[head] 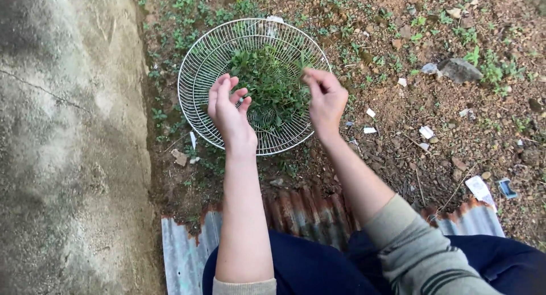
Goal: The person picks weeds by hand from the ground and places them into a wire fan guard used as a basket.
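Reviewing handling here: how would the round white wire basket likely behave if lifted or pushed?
The wire basket is thin open mesh, so probably light and somewhat springy. Its shallow dished shape on uneven soil suggests rocking when nudged. The loose green leaves might shift or spill.

Grey-beige sleeves (418, 246) with dark stripes on the right one are worn pushed up, over dark navy trousers (307, 266).

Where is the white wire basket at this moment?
In the head view, the white wire basket lies on the ground left of centre, beside the concrete slab, under the left hand and right hand.
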